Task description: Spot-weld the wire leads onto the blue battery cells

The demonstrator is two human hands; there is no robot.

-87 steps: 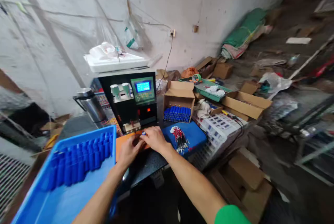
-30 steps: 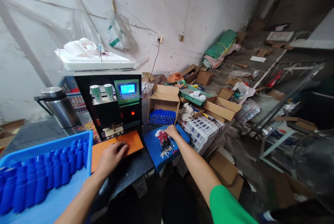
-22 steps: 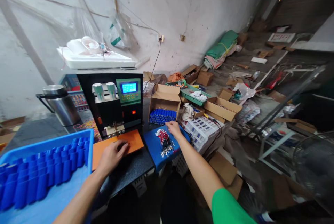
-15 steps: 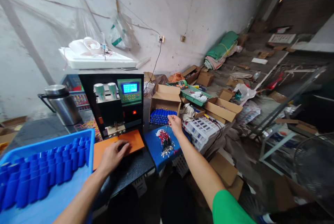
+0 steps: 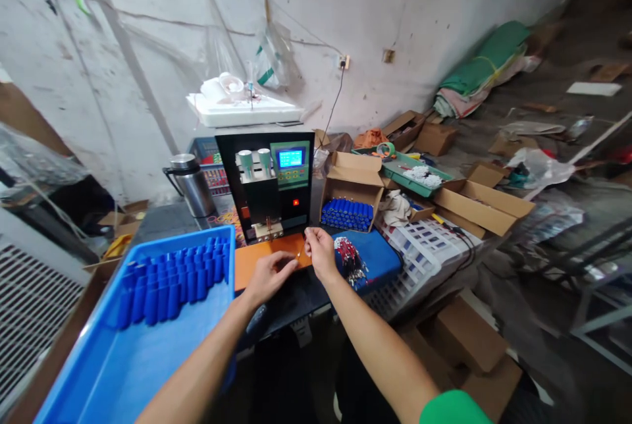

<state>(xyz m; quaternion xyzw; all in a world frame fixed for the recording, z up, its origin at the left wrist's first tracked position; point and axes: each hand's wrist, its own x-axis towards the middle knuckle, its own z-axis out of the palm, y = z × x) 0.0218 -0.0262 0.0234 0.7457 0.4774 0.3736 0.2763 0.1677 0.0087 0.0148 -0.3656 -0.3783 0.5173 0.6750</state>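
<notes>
My left hand (image 5: 268,274) lies on the orange pad (image 5: 249,257) in front of the black spot-welding machine (image 5: 269,180). Its fingers are curled over something I cannot make out. My right hand (image 5: 318,253) is just to its right, pinching a thin wire lead (image 5: 300,251) near the machine's welding pins. A bundle of red wire leads (image 5: 351,261) lies on a blue pad (image 5: 378,251) to the right of that hand. Several blue cells (image 5: 168,282) stand in the blue tray (image 5: 123,365) at my left.
An open cardboard box of blue cells (image 5: 348,213) stands behind the blue pad. A steel kettle (image 5: 190,184) sits left of the machine, and a white foam tray (image 5: 247,109) lies on top of it. White crates (image 5: 424,243), a green tray (image 5: 415,177) and cardboard boxes (image 5: 481,200) crowd the right side.
My right hand left the wire bundle and came back left to the front of the machine with a thin lead pinched in it. My left hand stayed on the orange pad. The view swung left.
</notes>
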